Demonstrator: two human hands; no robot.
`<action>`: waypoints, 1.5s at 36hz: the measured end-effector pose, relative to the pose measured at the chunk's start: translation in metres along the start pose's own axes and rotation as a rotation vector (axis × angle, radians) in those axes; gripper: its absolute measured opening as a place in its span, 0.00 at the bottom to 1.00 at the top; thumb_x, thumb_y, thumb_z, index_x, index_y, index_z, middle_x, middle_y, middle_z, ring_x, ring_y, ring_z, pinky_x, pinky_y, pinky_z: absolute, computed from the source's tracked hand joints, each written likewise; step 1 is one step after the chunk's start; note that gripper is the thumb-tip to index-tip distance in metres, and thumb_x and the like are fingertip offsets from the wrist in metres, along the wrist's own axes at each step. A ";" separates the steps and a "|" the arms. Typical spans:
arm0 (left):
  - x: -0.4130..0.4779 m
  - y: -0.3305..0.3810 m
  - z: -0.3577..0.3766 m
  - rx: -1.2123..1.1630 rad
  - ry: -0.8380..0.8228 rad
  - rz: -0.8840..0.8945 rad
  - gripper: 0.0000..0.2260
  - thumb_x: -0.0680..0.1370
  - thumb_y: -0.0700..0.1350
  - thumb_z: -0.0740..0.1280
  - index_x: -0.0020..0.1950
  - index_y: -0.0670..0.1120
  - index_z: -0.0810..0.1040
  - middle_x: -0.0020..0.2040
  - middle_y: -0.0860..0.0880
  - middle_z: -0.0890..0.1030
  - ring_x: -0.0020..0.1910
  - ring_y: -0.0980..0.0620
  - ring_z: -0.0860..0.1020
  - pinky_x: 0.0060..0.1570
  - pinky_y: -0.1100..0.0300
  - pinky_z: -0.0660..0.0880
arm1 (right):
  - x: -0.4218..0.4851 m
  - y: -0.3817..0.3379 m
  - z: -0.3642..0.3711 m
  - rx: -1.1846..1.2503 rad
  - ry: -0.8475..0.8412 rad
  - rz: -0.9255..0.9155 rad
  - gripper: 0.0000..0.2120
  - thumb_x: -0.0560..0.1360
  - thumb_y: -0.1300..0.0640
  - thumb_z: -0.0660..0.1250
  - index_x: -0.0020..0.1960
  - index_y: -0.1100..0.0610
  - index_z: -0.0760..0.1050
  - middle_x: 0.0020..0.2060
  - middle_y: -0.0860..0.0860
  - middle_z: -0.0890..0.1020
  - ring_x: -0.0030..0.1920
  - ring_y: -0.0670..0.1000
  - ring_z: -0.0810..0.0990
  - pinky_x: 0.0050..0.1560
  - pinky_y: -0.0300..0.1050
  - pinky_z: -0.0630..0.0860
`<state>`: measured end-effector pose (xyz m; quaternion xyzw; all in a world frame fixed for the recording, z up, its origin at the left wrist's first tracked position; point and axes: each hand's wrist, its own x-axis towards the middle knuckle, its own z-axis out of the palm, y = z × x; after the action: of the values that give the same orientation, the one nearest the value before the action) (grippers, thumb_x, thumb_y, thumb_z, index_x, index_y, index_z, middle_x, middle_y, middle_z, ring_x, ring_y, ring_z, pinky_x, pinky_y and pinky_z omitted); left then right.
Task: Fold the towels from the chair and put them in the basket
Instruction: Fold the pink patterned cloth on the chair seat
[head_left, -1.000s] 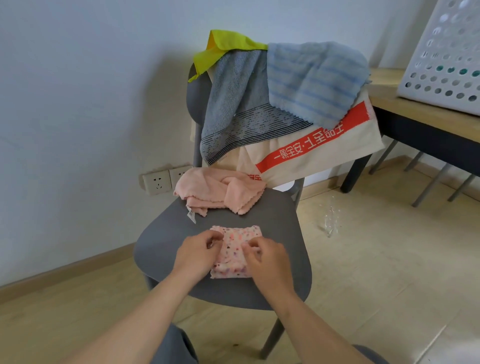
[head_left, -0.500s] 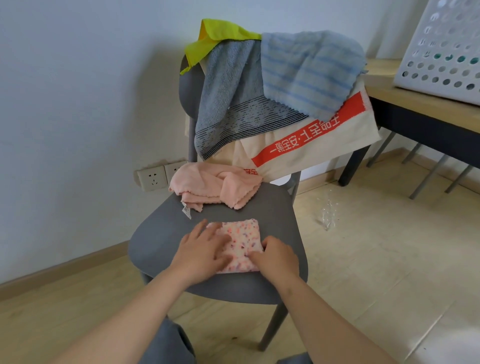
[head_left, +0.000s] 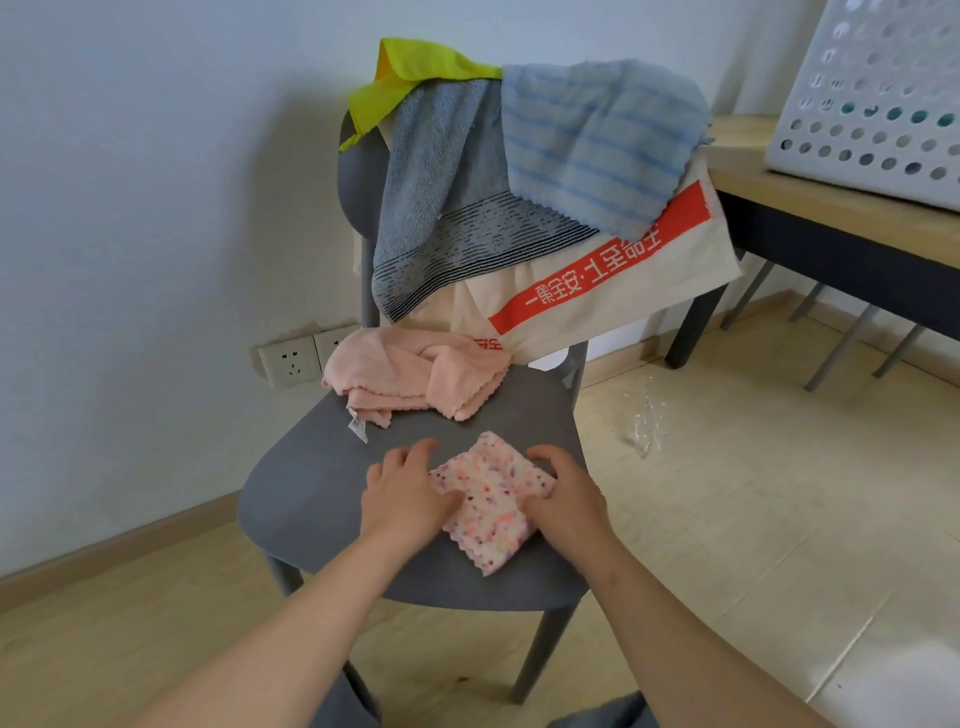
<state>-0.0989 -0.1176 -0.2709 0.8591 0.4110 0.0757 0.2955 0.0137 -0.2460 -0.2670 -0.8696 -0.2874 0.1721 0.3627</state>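
So, folded speckled towel (head_left: 491, 512) lay on chair seat (head_left: 322, 483) btwn both hands. L hand (head_left: 402, 493) pinched its left edge, fingers curled; R hand (head_left: 563, 496) gripped right edge, apparently, fingertips hidden.

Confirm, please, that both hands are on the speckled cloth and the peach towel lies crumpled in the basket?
No: the head view shows the peach towel crumpled on the chair seat, not in the basket. The left hand and right hand are on the speckled cloth.
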 end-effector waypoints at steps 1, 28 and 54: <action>0.003 0.001 -0.003 -0.020 -0.025 -0.031 0.32 0.73 0.53 0.68 0.74 0.52 0.59 0.72 0.47 0.62 0.70 0.43 0.60 0.66 0.51 0.62 | -0.002 0.000 0.000 0.101 -0.016 -0.036 0.23 0.70 0.64 0.65 0.59 0.43 0.70 0.52 0.41 0.76 0.56 0.48 0.75 0.58 0.48 0.73; 0.011 -0.022 -0.014 -0.901 -0.453 -0.173 0.12 0.74 0.36 0.69 0.56 0.44 0.76 0.46 0.48 0.84 0.42 0.51 0.84 0.36 0.61 0.79 | 0.010 -0.001 -0.004 0.888 -0.280 0.329 0.02 0.76 0.63 0.65 0.48 0.61 0.74 0.44 0.56 0.81 0.39 0.51 0.82 0.33 0.40 0.79; 0.007 -0.022 -0.016 -0.910 -0.393 -0.154 0.04 0.79 0.42 0.62 0.52 0.48 0.75 0.28 0.51 0.78 0.23 0.55 0.75 0.26 0.63 0.75 | 0.009 -0.008 -0.007 0.792 -0.405 0.272 0.07 0.77 0.63 0.62 0.52 0.56 0.77 0.36 0.55 0.81 0.27 0.48 0.78 0.27 0.39 0.74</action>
<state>-0.1145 -0.0944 -0.2715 0.6084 0.3350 0.0618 0.7168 0.0212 -0.2395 -0.2580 -0.6429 -0.1479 0.4809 0.5775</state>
